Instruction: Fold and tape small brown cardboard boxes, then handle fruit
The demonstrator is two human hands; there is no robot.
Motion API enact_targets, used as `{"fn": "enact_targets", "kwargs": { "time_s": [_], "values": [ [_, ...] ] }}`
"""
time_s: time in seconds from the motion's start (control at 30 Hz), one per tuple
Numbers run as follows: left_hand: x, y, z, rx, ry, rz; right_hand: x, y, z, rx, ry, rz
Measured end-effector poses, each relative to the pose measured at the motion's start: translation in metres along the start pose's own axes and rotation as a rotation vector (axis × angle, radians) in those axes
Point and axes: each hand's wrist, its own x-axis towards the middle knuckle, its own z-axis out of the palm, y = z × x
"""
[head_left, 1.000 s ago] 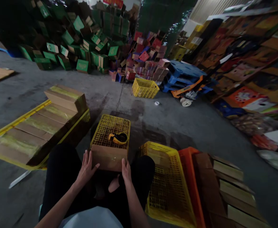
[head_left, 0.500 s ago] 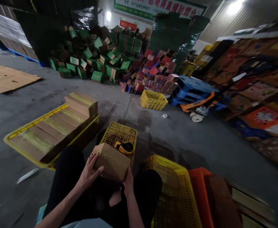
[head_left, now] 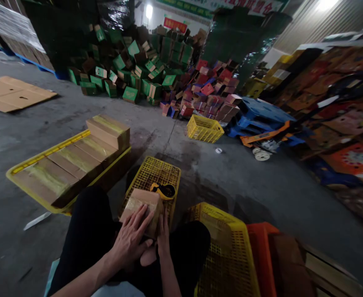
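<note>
A small cardboard box (head_left: 147, 197) sits over the near end of an upturned yellow crate (head_left: 156, 167), a shiny strip of tape across its upper face. My left hand (head_left: 133, 235) lies flat on that taped face with its fingers spread. Against the box's right side my right hand (head_left: 163, 235) holds it, fingers close together and pointing up; its thumb is hidden. Just beyond the box, a yellow-and-black tape dispenser (head_left: 162, 190) rests on the crate.
On my left, a yellow crate (head_left: 23, 167) holds several taped boxes (head_left: 76, 159). At my right stand another yellow crate (head_left: 227, 218) and an orange crate (head_left: 262, 239). Farther off are heaped green boxes (head_left: 130, 94), a small yellow crate (head_left: 204, 128) and a pallet jack (head_left: 264, 136).
The box has been turned and lowered toward the crate, its taped face now toward me. My left hand has moved from its left edge onto that face. My right hand shifted slightly left.
</note>
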Motion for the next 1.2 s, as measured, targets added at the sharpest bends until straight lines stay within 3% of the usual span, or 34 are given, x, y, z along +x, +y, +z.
{"fn": "enact_targets", "kwargs": {
  "time_s": [0.27, 0.4, 0.6, 0.8, 0.93, 1.2],
  "values": [
    [0.011, 0.012, 0.009, -0.024, -0.04, 0.098, -0.005, -0.051, -0.015, 0.302, -0.037, 0.143],
    [0.02, 0.027, 0.015, -0.026, -0.077, 0.104, -0.006, -0.07, -0.027, 0.338, 0.036, 0.223],
    [0.041, 0.044, 0.019, -0.047, -0.119, 0.134, -0.007, -0.062, -0.041, 0.238, 0.178, 0.205],
    [0.036, 0.021, 0.01, -0.014, -0.116, 0.197, -0.021, -0.066, -0.048, 0.1, 0.226, 0.148],
    [0.028, 0.003, 0.007, 0.016, -0.082, 0.166, -0.025, -0.079, -0.052, -0.088, 0.26, -0.01],
    [0.026, 0.006, 0.021, 0.038, -0.029, 0.146, -0.023, -0.084, -0.059, -0.413, 0.278, -0.147]
  ]
}}
